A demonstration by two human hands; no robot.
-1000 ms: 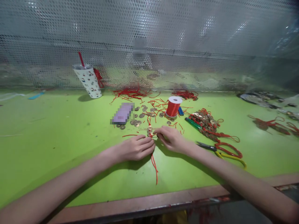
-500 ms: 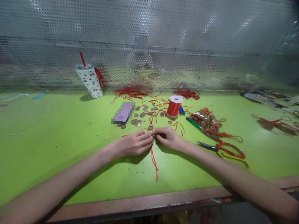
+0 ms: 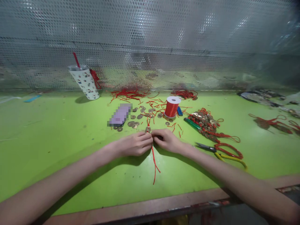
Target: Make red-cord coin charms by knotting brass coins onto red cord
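My left hand (image 3: 135, 144) and my right hand (image 3: 167, 140) rest knuckle to knuckle on the green table (image 3: 58, 140). Both are closed in a pinch on a red cord (image 3: 154, 162) strung with brass coins (image 3: 147, 129). The coins stick out just beyond my fingertips and the cord's loose ends trail toward me from between the hands. Loose coins (image 3: 134, 124) lie scattered right behind my hands.
A spool of red cord (image 3: 172, 107), a green lighter (image 3: 192, 124), a heap of finished coin strings (image 3: 206, 122) and scissors (image 3: 220, 150) lie to the right. A blurred phone (image 3: 120, 114) and a cup with a straw (image 3: 84, 82) are at the left; perforated metal wall behind.
My hands have drawn closer together on the cord until they touch. The cord's tail has shifted slightly on the table.
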